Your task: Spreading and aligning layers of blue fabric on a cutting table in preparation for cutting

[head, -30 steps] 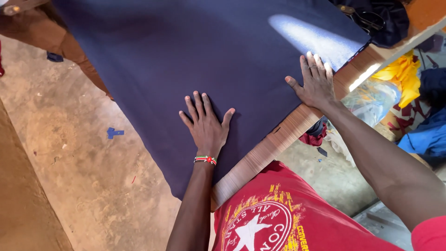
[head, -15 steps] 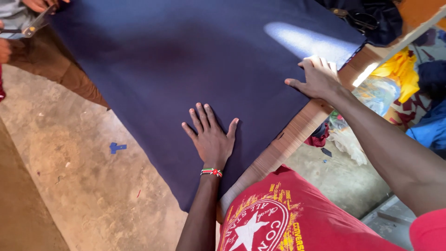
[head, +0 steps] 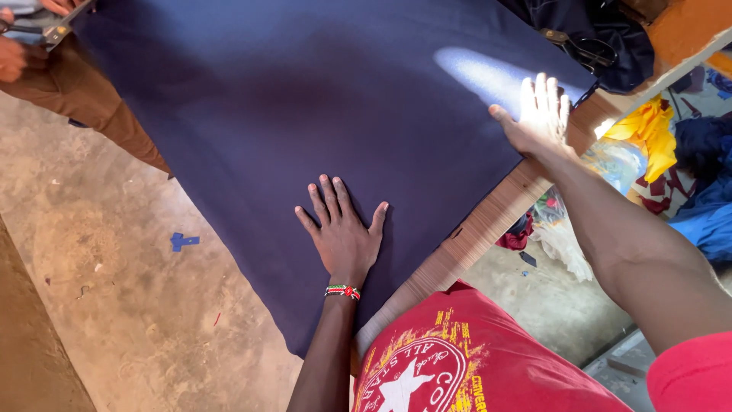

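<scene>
Navy-blue cloth [head: 305, 114] covers nearly the whole wooden surface [head: 488, 221], its near corner hanging over the edge toward the concrete floor [head: 114, 305]. Compared with half a second ago, the left hand [head: 343, 233] has hardly moved: it lies flat on the cloth near the lower edge, a beaded bracelet [head: 342, 291] at the wrist. The right hand [head: 540, 114] has slid further up along the cloth's right border and now sits partly in a bright patch of sunlight, where a second ago it rested lower by the surface's bare strip. That shift reads, as a judgement, as the cloth being smoothed and held taut outward along its edge while the left palm anchors it. Neither grip closes on anything: on both hands the fingers are spread apart and pressed flat, the palms touching the cloth with no fold pinched between them. At the far left corner another person's hand [head: 14, 57] is near the cloth's edge, holding what looks like scissors [head: 53, 29], though that is too cropped to be sure. A dark bundle [head: 602, 38] lies beyond the right hand.
</scene>
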